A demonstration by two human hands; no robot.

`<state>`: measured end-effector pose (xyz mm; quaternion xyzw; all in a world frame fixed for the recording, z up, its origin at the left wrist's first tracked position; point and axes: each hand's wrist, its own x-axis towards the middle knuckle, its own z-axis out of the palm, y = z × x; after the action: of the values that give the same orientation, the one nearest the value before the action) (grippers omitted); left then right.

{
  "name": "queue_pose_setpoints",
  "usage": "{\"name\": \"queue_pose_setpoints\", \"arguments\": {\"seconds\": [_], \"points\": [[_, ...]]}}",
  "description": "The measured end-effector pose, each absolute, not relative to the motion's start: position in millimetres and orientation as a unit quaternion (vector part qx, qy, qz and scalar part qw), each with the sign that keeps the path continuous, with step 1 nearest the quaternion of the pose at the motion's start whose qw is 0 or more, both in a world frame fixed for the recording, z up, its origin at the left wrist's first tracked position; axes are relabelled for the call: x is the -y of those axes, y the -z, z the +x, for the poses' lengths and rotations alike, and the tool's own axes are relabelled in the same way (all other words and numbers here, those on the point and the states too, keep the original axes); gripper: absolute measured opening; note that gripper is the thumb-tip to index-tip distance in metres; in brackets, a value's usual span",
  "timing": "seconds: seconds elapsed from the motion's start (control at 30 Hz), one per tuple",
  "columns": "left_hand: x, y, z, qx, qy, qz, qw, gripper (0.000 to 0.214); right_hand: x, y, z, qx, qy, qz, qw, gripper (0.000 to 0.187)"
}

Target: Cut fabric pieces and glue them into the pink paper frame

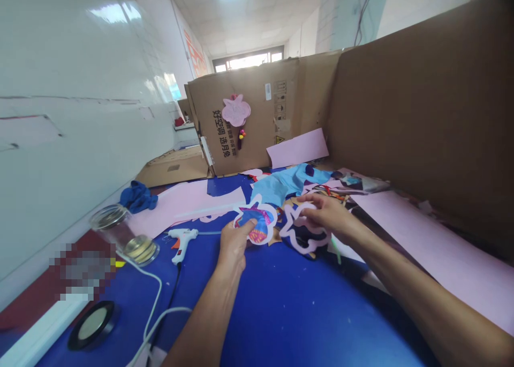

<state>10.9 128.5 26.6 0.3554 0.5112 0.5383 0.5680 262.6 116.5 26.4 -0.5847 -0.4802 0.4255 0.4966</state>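
My left hand [233, 245] grips a flower-like paper cutout [270, 223] with a pale pink rim and a blue, magenta and orange patterned middle; the thumb presses on its face. To its right, my right hand [326, 213] pinches the upper edge of a pale pink paper frame [292, 237], cut in a similar wavy outline with an open centre. The two pieces are held close together above the blue table [277, 308]. Part of each piece is hidden by my fingers. Light blue cloth [277, 185] lies just behind them.
A white glue gun [183, 242] with an orange trigger lies left, near a glass jar [124, 233], white cables and a roll of tape [93, 324]. Pink paper sheets [433, 238] lie right. Cardboard walls [257, 89] stand behind, with a pink cutout [236, 111] attached.
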Motion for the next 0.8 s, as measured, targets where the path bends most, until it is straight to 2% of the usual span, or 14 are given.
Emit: {"name": "queue_pose_setpoints", "arguments": {"seconds": [0.13,0.27,0.47,0.53,0.67,0.8], "points": [[-126,-29,12,-0.508,-0.526,0.353,0.584,0.032,-118,-30,282,0.446,-0.338,-0.589,0.582,0.062],[-123,-32,13,-0.506,-0.489,0.375,0.604,0.026,-113,-33,278,0.482,-0.167,-0.632,0.583,0.078],[-116,-35,18,-0.494,-0.432,0.417,0.629,0.021,-97,-44,251,0.582,-0.045,-0.578,0.570,0.066],[-115,-33,19,-0.483,-0.426,0.429,0.633,0.021,-94,-46,245,0.598,-0.110,-0.562,0.561,0.065],[-114,-32,19,-0.466,-0.418,0.446,0.640,0.025,-93,-44,237,0.592,-0.350,-0.518,0.508,0.072],[-112,-34,19,-0.463,-0.418,0.446,0.642,0.026,-98,-34,232,0.578,-0.431,-0.498,0.481,0.077]]}}
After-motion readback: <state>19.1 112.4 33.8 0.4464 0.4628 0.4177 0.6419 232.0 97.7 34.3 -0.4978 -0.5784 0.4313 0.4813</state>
